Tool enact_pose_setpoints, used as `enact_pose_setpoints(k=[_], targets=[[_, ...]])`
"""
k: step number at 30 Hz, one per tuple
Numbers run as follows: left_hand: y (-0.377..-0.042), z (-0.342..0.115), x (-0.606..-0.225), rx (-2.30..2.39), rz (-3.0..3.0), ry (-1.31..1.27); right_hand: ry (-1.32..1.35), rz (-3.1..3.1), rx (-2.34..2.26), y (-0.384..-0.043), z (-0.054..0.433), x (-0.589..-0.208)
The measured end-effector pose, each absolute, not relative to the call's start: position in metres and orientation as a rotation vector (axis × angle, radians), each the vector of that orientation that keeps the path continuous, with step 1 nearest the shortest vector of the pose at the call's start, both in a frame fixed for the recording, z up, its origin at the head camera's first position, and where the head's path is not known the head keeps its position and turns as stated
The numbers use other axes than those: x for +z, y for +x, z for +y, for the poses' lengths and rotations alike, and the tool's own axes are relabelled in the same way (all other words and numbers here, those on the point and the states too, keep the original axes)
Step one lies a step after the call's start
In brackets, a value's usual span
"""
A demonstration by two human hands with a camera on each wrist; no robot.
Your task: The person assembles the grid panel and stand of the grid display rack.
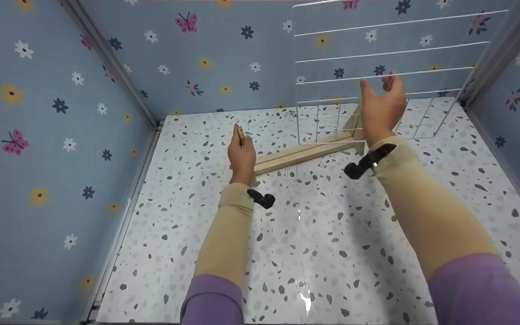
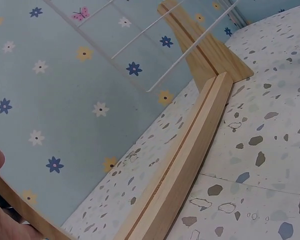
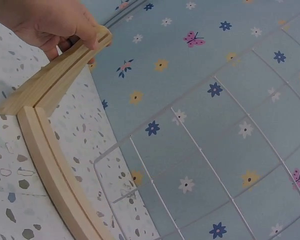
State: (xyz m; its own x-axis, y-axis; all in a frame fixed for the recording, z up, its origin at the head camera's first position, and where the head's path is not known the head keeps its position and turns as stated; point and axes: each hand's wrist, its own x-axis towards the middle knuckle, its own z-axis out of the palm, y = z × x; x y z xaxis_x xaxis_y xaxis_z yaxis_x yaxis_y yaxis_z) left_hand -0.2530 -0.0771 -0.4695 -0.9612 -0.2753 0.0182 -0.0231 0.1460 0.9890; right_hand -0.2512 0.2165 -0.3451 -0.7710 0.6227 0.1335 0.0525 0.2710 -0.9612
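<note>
A light wooden stand has a grooved base rail (image 1: 305,158) lying on the floor and an upright end piece at each end. My left hand (image 1: 242,155) pinches the top of the left end piece (image 3: 60,75) between thumb and fingers. The right end piece (image 2: 205,57) stands beyond the rail, partly hidden by my right hand in the head view. A white wire grid panel (image 1: 332,58) is held tilted above the rail by my right hand (image 1: 383,110), its fingers curled at the wires. The panel's lower edge hangs near the right end piece.
The speckled white floor (image 1: 305,253) is bounded by blue flowered walls (image 1: 224,58) at the back and both sides. Grey metal trim (image 1: 111,58) runs along the corners. A dark strap (image 1: 370,161) is around the right wrist, another strap (image 1: 261,198) around the left.
</note>
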Motion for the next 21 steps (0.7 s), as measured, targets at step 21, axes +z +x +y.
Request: enact_pose_setpoints(k=[21], targets=[[-0.263, -0.077, -0.472, -1.957, -2.266, 0.167, -0.593, -2.032, 1.588, -0.263, 0.22, -0.317]])
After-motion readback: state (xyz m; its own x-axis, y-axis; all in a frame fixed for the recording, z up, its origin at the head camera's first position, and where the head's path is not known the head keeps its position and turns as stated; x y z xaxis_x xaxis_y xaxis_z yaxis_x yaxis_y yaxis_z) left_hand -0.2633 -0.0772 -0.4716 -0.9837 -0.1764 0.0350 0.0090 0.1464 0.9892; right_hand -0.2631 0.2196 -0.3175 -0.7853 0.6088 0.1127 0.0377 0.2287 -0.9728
